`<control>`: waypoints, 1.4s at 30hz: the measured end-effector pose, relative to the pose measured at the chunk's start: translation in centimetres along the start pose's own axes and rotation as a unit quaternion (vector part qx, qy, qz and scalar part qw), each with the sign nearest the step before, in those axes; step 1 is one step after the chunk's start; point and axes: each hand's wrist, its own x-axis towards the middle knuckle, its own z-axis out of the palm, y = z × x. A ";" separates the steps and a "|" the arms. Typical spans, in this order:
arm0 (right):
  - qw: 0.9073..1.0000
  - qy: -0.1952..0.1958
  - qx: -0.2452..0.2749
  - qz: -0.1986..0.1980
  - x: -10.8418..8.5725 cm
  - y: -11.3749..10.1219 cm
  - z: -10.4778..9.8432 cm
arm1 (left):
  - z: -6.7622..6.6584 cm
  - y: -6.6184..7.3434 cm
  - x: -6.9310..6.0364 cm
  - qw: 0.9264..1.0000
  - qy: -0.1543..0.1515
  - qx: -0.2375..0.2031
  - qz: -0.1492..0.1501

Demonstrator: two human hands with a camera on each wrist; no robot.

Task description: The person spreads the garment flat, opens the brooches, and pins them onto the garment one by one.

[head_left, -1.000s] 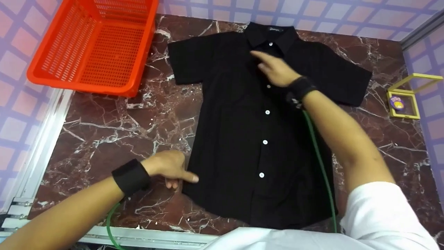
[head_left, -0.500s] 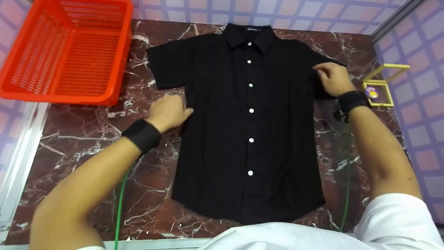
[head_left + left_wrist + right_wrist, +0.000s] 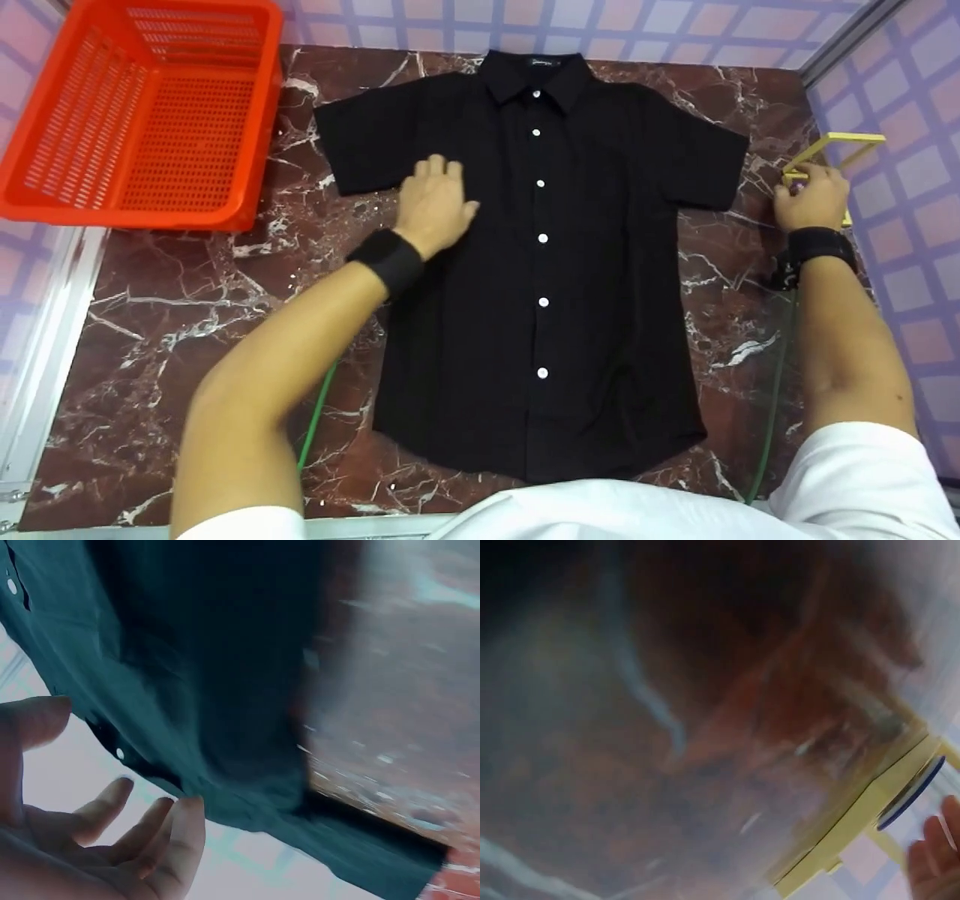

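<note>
A black short-sleeved shirt (image 3: 480,322) with white buttons lies flat and front up, its collar at the far side. Over its left chest area is my left hand (image 3: 435,202), fingers extended; whether it touches the cloth is unclear. In the left wrist view its fingers (image 3: 187,832) are slightly bent, with nothing between them. My right hand (image 3: 816,199) is at a small yellow case (image 3: 855,138) with a raised, frame-like lid, and covers much of it. In the right wrist view, a round badge (image 3: 911,793) stands in the case, close to the fingers (image 3: 934,840), apparently without contact.
A red plastic basket (image 3: 259,150) stands at the back left of the dark red marbled table (image 3: 187,360). Tiled-pattern walls (image 3: 660,34) border the back and right. Green cables (image 3: 772,420) trail from both wrists.
The right hand has gone from the shirt's middle, past its right sleeve, to the yellow case. My left hand has moved up from the lower hem and onto the chest area.
</note>
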 end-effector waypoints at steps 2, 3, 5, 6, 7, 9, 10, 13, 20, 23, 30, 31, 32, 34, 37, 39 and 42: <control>1.000 -0.016 -0.008 0.016 0.0 0.3 -0.1 | 0.5 1.1 0.4 1.000 0.001 0.002 0.015; 0.999 -0.026 -0.012 0.019 -0.1 0.4 -0.2 | 0.7 1.6 0.4 1.000 0.003 0.001 0.022; 0.998 -0.043 -0.024 0.025 -0.1 0.4 -0.2 | 1.2 2.6 0.5 0.999 0.006 0.000 0.037; 0.998 -0.050 -0.030 0.027 -0.2 0.4 -0.2 | 1.4 3.0 0.4 0.999 0.006 -0.001 0.044; 0.997 -0.056 -0.036 0.027 -0.2 0.4 -0.2 | 1.6 3.4 0.3 0.999 0.005 -0.003 0.049; 0.996 -0.066 -0.045 0.028 -0.2 0.3 -0.4 | 2.0 3.9 0.1 0.998 0.002 -0.005 0.057; 0.996 -0.068 -0.048 0.028 -0.3 0.4 -0.5 | 2.2 4.1 0.1 0.998 0.001 -0.006 0.059; 0.996 -0.069 -0.042 0.031 -0.4 0.5 -0.9 | 2.6 4.3 0.0 0.998 -0.001 -0.014 0.058; 0.998 -0.039 -0.014 0.054 -0.7 0.6 -1.5 | 3.0 3.9 0.3 0.998 0.008 -0.034 0.045; 0.998 -0.031 -0.016 0.057 -0.6 0.8 -1.6 | 3.1 3.8 0.3 0.998 0.009 -0.034 0.043; 0.998 -0.029 0.005 0.049 -0.5 0.3 -1.7 | 3.0 3.7 0.3 0.999 0.012 -0.031 0.039; 0.999 -0.027 0.009 0.039 -0.4 0.0 -1.7 | 3.0 3.7 0.3 0.999 0.012 -0.030 0.039; 0.999 -0.023 0.011 0.030 -0.4 -0.2 -1.7 | 3.0 3.7 0.3 0.999 0.013 -0.029 0.039; 1.000 -0.015 0.017 0.018 -0.4 -0.8 -1.6 | 3.0 3.6 0.3 0.999 0.013 -0.028 0.037; 1.000 -0.001 0.025 0.010 -0.5 -1.8 -1.4 | 3.1 3.6 0.4 0.999 0.008 -0.031 0.034; 1.000 0.007 0.030 -0.003 -0.5 -2.5 -1.3 | 3.1 3.6 0.4 0.999 0.005 -0.032 0.033; 0.998 0.017 0.034 -0.042 -0.7 -3.6 -1.0 | 3.2 3.6 0.4 0.999 0.003 -0.032 0.032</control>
